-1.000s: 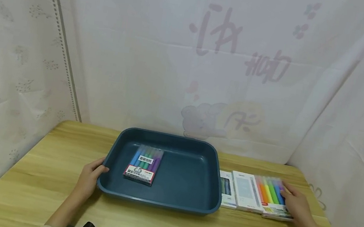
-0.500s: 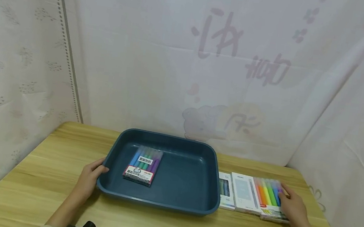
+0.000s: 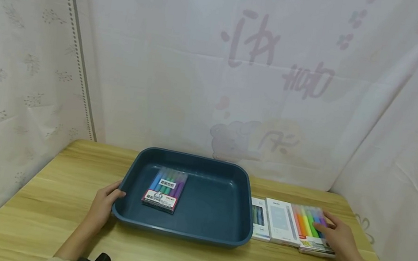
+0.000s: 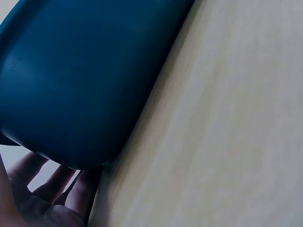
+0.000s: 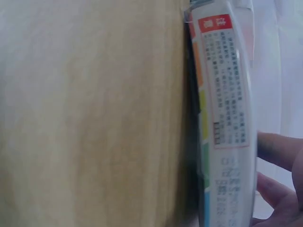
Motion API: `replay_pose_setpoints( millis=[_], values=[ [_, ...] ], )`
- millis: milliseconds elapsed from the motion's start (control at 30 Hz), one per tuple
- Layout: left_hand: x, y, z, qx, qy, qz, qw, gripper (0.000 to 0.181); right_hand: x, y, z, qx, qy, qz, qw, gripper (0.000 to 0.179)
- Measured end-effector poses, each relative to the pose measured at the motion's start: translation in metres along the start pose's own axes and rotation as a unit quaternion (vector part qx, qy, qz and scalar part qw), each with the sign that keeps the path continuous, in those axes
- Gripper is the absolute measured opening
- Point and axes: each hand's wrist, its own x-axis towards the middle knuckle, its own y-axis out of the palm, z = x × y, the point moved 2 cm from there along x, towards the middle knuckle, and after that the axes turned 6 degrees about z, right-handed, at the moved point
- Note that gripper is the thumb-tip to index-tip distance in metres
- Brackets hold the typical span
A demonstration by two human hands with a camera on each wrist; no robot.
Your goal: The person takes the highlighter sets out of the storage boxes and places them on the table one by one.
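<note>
In the head view, a dark blue tray (image 3: 209, 211) sits on the table, with a clear pack of pens (image 3: 164, 189) in its left half. My left hand (image 3: 102, 204) grips the tray's left rim, thumb over the edge; the left wrist view shows fingers (image 4: 57, 182) against the outer wall. At the right, my right hand (image 3: 339, 240) holds the right side of a rainbow-coloured pack of markers (image 3: 304, 222), its thumb over the top. The printed end of this marker pack (image 5: 227, 90) fills much of the right wrist view, with fingers behind it.
Between tray and marker pack lie a white box with a pale panel (image 3: 282, 221) and a windowed white pack (image 3: 259, 218), partly behind the tray's rim. The wooden table (image 3: 182, 260) meets patterned white cloth (image 3: 176, 77) at its back and sides.
My right thumb has shifted left onto the top of the marker pack. The left hand and tray stay in place; the view tilts slightly.
</note>
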Motion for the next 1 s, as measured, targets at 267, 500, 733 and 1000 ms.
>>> replay_pose_setpoints(
  millis=[267, 500, 733, 1000],
  values=[
    [0.003, 0.0002, -0.0024, 0.0, 0.009, 0.003, 1.0, 0.054, -0.0004, 0.0002, 0.002, -0.029, 0.009, -0.025, 0.9992, 0.084],
    [0.0019, 0.0002, -0.0025, 0.001, 0.009, -0.003, 1.0, 0.053, -0.0042, 0.0019, 0.0053, -0.087, -0.013, -0.038, 0.9954, 0.085],
    [0.0018, -0.0004, -0.0003, -0.007, 0.003, -0.005, 1.0, 0.053, -0.0053, 0.0047, 0.0059, -0.091, -0.018, -0.048, 0.9945, 0.078],
    [0.0021, -0.0004, 0.0028, -0.007, 0.001, 0.001, 1.0, 0.053, -0.0039, 0.0034, 0.0068, -0.097, -0.013, -0.029, 0.9947, 0.083]
  ],
)
